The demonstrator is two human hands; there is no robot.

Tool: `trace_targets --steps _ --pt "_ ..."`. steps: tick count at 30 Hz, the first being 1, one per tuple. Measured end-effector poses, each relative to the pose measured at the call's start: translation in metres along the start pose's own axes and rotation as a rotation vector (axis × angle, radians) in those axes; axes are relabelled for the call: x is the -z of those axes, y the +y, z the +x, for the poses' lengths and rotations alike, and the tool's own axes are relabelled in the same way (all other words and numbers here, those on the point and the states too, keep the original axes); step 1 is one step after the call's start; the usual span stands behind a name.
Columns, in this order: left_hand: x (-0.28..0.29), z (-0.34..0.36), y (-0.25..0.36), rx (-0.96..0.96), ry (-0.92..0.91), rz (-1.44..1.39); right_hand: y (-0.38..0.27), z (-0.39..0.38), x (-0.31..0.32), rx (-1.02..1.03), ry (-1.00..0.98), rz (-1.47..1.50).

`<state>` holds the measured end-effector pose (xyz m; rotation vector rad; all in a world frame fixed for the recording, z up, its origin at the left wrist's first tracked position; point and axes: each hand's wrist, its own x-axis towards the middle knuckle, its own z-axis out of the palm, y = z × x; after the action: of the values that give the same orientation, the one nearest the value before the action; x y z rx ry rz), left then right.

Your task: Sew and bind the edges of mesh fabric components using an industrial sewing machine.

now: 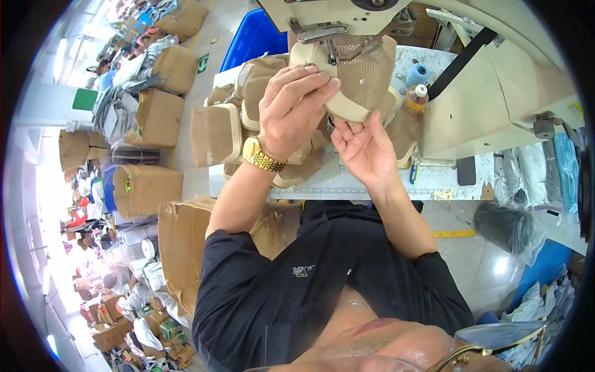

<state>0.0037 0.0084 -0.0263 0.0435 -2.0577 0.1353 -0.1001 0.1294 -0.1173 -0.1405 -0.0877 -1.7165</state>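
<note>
Under the needle and presser foot (332,54) of a cream sewing machine (353,17) lies a brown mesh piece (372,77) with a wide, curved cream band (348,109) along its near edge. My left hand (292,111), with a gold watch at the wrist, presses its bent fingers on the band left of the needle. My right hand (370,149) pinches the band's near right end between thumb and fingers. Several similar brown mesh pieces with cream edging (214,135) are heaped on the white table (334,188), left of and beneath my hands.
Right of the work stand a blue thread cone (418,75) and an amber bottle with a white cap (416,99). Small blue-handled snips (414,172) and a dark flat object (466,171) lie nearby. A blue bin (251,38) stands behind the table; an open cardboard box (180,248) is at my left.
</note>
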Motion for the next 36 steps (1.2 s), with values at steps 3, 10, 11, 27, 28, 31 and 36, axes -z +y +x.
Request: trace_targets --steps 3,10,11,27,28,31,36 --pt "-0.001 0.000 0.000 -0.006 -0.008 0.010 -0.006 0.011 0.010 0.023 0.026 0.094" --pt "-0.006 0.002 0.005 0.054 0.017 0.043 -0.026 0.021 0.013 0.097 0.038 0.112" --pt "-0.006 0.002 0.005 0.065 0.026 0.037 -0.027 0.021 0.011 0.125 0.126 0.048" --pt "-0.006 -0.006 0.005 0.100 0.017 -0.014 -0.024 0.017 0.007 0.095 0.132 0.095" --pt "-0.007 -0.009 0.005 0.071 0.022 -0.019 -0.024 0.016 0.004 0.097 0.152 0.074" --pt "-0.007 -0.008 0.004 0.042 0.027 -0.015 -0.024 0.016 0.005 0.089 0.140 0.066" --pt "-0.008 -0.006 -0.001 0.040 0.040 -0.027 -0.022 0.016 0.011 0.074 0.093 0.083"
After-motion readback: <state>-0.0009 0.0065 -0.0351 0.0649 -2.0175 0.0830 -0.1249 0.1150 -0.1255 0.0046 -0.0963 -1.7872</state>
